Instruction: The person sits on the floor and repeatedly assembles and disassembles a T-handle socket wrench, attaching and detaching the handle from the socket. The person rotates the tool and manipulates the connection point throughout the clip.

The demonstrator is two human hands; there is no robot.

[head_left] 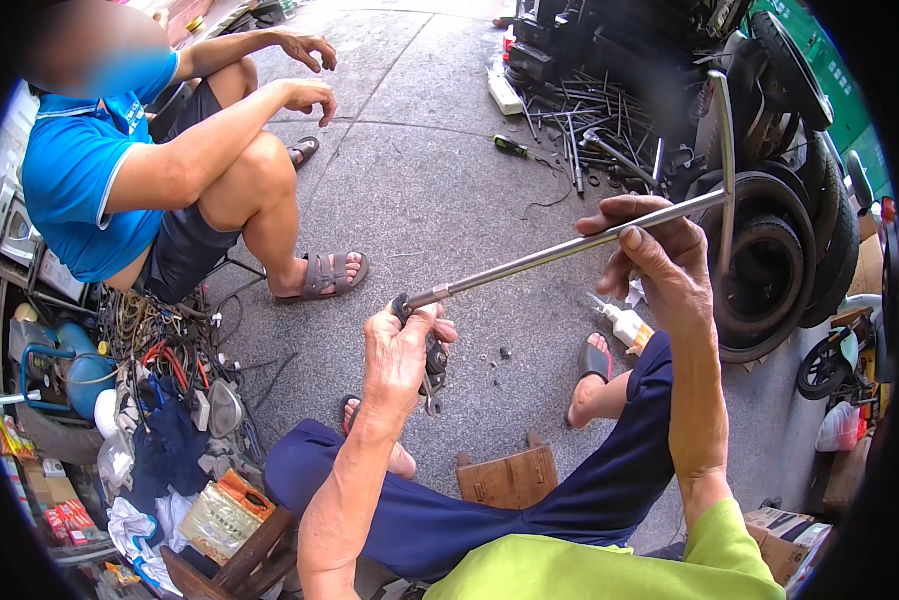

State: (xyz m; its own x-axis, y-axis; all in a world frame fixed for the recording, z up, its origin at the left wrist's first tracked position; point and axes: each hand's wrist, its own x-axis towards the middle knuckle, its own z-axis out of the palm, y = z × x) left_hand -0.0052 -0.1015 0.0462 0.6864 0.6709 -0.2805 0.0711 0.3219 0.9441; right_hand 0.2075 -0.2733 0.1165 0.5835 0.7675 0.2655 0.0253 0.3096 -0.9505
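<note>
A long silver T-handle socket wrench (539, 260) slants across in front of me, its socket end low at the left and its crossbar high at the right. My right hand (675, 272) is closed on the shaft near the crossbar, thumb against fingers. My left hand (396, 352) grips a small dark mechanical part (435, 362) with metal bits hanging below the fingers. The socket end meets a black piece at the top of that hand; whether it sits on a fastener is hidden.
At the left sits a person in a blue shirt (89, 170), hands empty. Loose tools (609, 130) lie on the floor ahead, beside stacked tyres (769, 250) at the right. A white bottle (626, 326) stands near my foot. A small wooden stool (509, 478) is below me; clutter (159, 350) lines the left.
</note>
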